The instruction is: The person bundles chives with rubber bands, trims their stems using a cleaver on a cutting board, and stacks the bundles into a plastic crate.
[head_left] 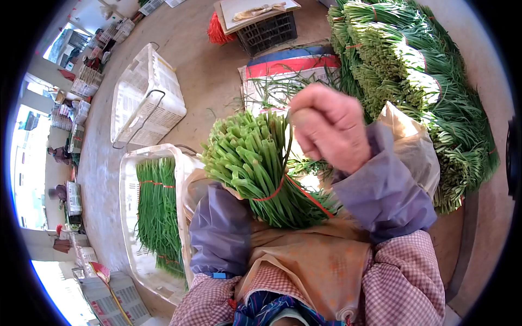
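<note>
A thick bundle of garlic chives (244,157) stands tilted over my lap, its pale cut ends facing up. Around it runs a red tie (272,194), with a red length trailing to the lower right. My left hand (234,191) supports the bundle from its left side; the leaves hide most of the fingers. Just right of the cut ends, my right hand (329,127) is raised and closed. A thin dark green blade hangs near its fingertips, but I cannot tell whether they grip it. A tan apron (310,255) lies under the bundle.
Tied chive bundles (402,70) are piled at right. A white crate (128,212) holding chives stands at left, with another white crate (149,98) behind. Loose leaves lie on a printed sheet (293,65) ahead. Beyond is a black crate (266,35) with a board on top.
</note>
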`<act>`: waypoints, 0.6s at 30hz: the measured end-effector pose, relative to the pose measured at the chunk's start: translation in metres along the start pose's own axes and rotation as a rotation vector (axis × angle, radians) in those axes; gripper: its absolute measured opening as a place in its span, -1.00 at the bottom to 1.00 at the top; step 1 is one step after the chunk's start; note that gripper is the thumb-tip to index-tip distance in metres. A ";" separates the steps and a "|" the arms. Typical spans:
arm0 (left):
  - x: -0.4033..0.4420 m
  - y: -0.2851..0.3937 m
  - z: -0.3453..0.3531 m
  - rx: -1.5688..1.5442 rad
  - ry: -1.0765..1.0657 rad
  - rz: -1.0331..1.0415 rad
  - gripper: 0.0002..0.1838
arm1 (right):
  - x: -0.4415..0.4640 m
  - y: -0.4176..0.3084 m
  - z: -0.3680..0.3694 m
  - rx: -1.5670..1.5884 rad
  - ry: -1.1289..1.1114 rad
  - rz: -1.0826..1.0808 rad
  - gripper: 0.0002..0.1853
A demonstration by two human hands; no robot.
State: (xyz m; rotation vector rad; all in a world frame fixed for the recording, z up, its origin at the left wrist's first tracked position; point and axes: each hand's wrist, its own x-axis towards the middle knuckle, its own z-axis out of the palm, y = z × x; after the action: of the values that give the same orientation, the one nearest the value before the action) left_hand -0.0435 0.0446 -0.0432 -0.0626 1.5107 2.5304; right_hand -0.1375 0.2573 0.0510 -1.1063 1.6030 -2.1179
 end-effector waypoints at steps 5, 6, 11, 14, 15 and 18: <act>0.003 -0.009 -0.015 0.038 -0.073 -0.004 -0.44 | -0.007 -0.002 -0.030 -0.077 0.108 -0.083 -0.97; 0.004 -0.007 -0.013 -0.007 -0.092 -0.015 -0.43 | -0.011 0.003 -0.026 -0.368 0.065 -0.112 -0.99; 0.007 0.001 -0.005 -0.153 -0.298 0.202 -0.40 | 0.001 0.017 0.000 -0.641 -0.017 -0.360 -0.60; 0.017 0.007 -0.004 0.107 -0.288 0.319 -0.41 | 0.005 0.024 -0.001 -0.675 -0.074 -0.348 -0.60; 0.016 0.007 -0.005 0.221 -0.263 0.313 -0.41 | 0.006 0.024 0.001 -0.714 -0.069 -0.362 -0.61; 0.012 0.008 -0.006 0.617 -0.164 0.208 -0.41 | 0.006 0.035 0.003 -0.831 -0.037 -0.367 -0.65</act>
State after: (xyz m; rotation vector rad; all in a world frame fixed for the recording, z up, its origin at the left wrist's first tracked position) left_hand -0.0569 0.0373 -0.0413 0.3960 2.2347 2.0199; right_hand -0.1476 0.2391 0.0223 -1.7677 2.5113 -1.5734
